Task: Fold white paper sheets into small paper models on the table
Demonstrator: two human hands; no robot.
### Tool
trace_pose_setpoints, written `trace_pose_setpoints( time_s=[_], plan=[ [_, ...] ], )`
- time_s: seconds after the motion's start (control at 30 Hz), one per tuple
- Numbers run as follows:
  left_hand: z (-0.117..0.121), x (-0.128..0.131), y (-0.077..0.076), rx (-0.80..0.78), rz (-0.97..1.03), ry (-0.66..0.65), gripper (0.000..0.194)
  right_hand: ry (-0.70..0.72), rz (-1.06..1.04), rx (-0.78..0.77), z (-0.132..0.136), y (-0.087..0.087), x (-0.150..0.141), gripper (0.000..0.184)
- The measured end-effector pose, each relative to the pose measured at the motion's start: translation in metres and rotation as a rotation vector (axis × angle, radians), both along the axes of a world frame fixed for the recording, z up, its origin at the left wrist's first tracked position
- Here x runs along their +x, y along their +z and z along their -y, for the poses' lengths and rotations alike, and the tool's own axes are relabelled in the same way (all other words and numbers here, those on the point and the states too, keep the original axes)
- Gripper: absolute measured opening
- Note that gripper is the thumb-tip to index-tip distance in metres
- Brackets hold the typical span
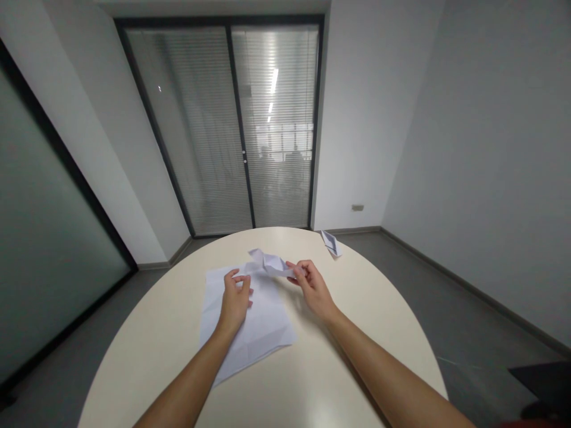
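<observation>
Clearly, your right hand (pixel 314 291) pinches the folded paper (pixel 270 263) by one end, near the flat sheet's (pixel 263 324) far edge, while your left hand (pixel 235 300) is half-curled, apparently empty; such light, easily creased paper likely handles best by its edges.
</observation>
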State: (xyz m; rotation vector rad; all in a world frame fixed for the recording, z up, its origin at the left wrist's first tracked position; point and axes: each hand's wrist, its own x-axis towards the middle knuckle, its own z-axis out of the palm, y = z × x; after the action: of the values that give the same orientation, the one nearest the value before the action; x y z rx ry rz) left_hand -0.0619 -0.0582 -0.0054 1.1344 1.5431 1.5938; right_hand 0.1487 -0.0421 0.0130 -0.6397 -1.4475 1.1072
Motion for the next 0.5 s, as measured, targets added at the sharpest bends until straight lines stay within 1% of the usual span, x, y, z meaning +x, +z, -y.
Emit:
trace_pose_setpoints(
  time_s=[0.1, 0.17, 0.23, 0.3, 0.4, 0.47, 0.5],
  plan=[
    [0.011, 0.011, 0.011, -0.064, 0.148, -0.181, 0.061, 0.058, 0.206, 0.160, 0.009, -0.001, -0.003, 0.024],
    [0.018, 0.018, 0.018, -0.081, 0.236, -0.239, 0.061, 0.115, 0.343, 0.271, 0.017, -0.001, -0.006, 0.020],
    [0.023, 0.022, 0.021, -0.074, 0.280, -0.227, 0.052, 0.155, 0.437, 0.376, 0.024, 0.001, -0.009, 0.017],
    [0.025, 0.022, 0.021, -0.055, 0.299, -0.174, 0.044, 0.163, 0.496, 0.452, 0.028, 0.003, -0.012, 0.015],
    [0.022, 0.018, 0.016, -0.025, 0.288, -0.140, 0.037, 0.081, 0.533, 0.479, 0.029, 0.005, -0.017, 0.021],
    [0.020, 0.015, 0.014, -0.006, 0.252, -0.163, 0.037, -0.013, 0.527, 0.459, 0.026, 0.003, -0.018, 0.026],
    [0.019, 0.015, 0.014, 0.003, 0.229, -0.174, 0.038, -0.063, 0.518, 0.448, 0.024, 0.001, -0.019, 0.025]
  ],
)
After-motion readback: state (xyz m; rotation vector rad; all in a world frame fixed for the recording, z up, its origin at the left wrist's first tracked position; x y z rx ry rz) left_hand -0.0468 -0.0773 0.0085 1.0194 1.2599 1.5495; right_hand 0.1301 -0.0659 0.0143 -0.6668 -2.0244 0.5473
